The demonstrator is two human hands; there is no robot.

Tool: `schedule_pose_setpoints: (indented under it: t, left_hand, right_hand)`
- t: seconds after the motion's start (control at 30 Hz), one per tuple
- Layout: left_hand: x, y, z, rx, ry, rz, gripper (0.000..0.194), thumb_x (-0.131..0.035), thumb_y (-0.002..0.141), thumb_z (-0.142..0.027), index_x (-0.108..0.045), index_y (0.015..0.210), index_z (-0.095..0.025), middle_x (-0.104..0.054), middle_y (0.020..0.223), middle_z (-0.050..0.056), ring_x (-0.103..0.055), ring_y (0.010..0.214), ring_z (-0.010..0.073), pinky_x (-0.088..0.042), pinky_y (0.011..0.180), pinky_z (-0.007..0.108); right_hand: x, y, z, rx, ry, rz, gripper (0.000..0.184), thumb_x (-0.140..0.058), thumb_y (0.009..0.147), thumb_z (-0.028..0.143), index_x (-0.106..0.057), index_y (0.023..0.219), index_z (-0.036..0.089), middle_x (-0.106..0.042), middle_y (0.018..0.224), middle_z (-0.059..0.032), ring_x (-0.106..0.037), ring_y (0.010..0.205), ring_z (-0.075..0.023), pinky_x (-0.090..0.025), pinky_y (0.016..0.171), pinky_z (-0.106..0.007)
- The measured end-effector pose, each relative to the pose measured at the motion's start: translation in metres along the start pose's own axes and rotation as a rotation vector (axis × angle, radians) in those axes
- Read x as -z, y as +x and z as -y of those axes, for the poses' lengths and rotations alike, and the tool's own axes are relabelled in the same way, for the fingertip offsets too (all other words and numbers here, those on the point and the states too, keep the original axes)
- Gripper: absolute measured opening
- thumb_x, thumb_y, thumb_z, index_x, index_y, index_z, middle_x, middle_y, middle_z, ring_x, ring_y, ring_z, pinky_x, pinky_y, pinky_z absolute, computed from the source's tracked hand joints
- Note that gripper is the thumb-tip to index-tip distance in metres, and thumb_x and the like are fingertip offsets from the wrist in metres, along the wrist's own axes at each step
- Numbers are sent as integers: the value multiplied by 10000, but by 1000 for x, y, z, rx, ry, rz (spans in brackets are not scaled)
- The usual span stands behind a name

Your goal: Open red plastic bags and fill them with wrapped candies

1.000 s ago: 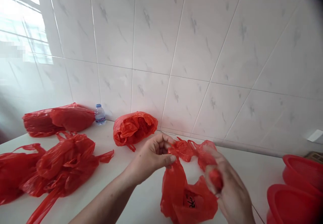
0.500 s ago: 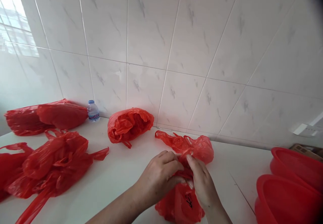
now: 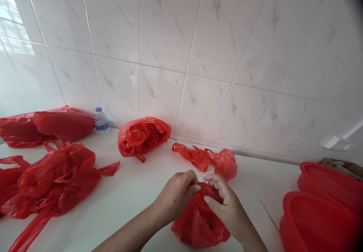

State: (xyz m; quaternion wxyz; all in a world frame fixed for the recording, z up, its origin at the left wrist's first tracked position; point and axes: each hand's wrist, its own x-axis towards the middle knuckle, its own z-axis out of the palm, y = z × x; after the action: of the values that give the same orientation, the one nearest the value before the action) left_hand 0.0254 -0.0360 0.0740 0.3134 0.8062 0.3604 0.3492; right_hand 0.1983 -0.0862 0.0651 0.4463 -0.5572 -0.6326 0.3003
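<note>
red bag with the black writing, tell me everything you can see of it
The red bag looks like thin shiny plastic, with black writing on the side facing the camera. It appears to rest on the white table, its lower part bulging and creased, its top gathered. The left hand pinches the top; the right hand curves beside it, thumb and fingers apart, though contact is hard to tell. What is inside cannot be made out.

A red plastic bag (image 3: 195, 223) with black writing rests top-gathered on the table (image 3: 124, 189).
</note>
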Motion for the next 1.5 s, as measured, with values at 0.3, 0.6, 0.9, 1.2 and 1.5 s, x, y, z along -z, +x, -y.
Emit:
schedule_pose_setpoints:
  t: [0.3,0.6,0.9,1.2,1.5]
  left_hand:
    - [-7,-8,6,18,67,35,108,-563,769,-157,-517,689,-213,-587,678,-23,-502,670,149,-366,629,255]
    - [11,-34,9,-134,74,74,196,-557,725,-20,-514,670,-203,-614,1056,56,-523,1090,226,-452,869,330]
    - [28,-76,53,48,95,221,174,-538,777,-88,-516,658,-213,-630,1049,38,-599,978,214,-491,791,305]
    - [13,-70,55,62,7,100,402,-634,802,-408,-534,1180,-315,-433,1397,99,-463,1238,287,-428,988,411]
    - [-39,-50,46,28,261,249,681,-645,687,-150,-448,1330,-255,-542,1333,96,-505,1200,283,-431,976,412]
  right_hand:
    - [-4,1,-6,-121,-3,-45,246,-468,812,243,-665,958,227,-688,924,-43,-631,856,-204,-494,791,-314]
    - [1,-4,-36,1,-19,-265,229,-521,870,359,-677,951,212,-653,1021,-68,-601,997,-217,-485,877,-340]
    - [10,-17,-91,238,-628,-490,284,-403,906,207,-656,1032,222,-623,994,-100,-589,954,-237,-502,854,-430]
    - [-20,-31,-69,455,-996,-329,682,-497,862,180,-220,1479,268,-298,1510,-81,-213,1383,-370,-274,1064,-572]
    - [-37,-33,-76,542,-1076,-248,608,-501,862,196,-323,1442,232,-446,1428,-53,-281,1364,-343,-222,1088,-530]
